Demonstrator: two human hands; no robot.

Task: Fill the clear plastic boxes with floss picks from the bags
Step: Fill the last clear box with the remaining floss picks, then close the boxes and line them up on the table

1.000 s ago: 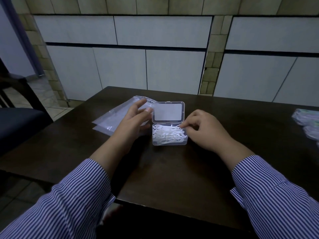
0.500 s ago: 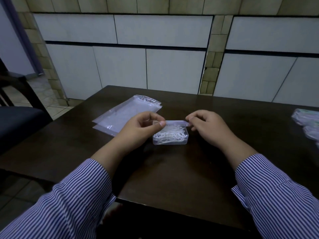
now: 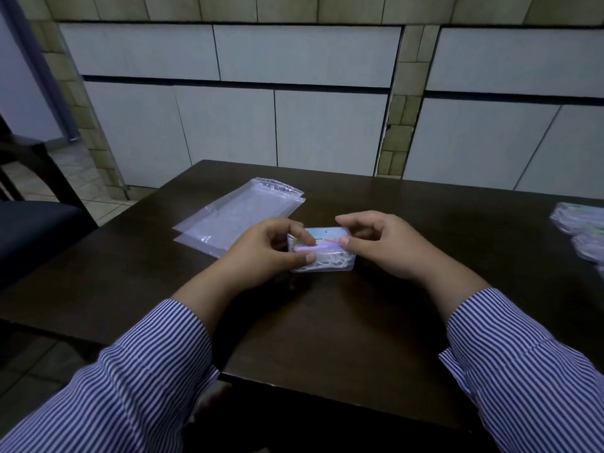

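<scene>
- Left hand (image 3: 268,253) and right hand (image 3: 389,246) each pinch an end of the box (image 3: 322,253) at table centre.
- Floss picks (image 3: 333,260) inside; lid seems down.
- Press both lid corners evenly to latch.
- Empty bags (image 3: 242,217) at ten o'clock.

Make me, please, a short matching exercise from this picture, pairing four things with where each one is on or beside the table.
Things:
1. clear box
2. empty bags
3. full bags
4. chair

Places:
A. at the table's right edge
B. flat on the table, left of the hands
C. off the table, at far left
D. between the left hand and the right hand

Pairs: 1-D, 2-B, 3-A, 4-C
</scene>
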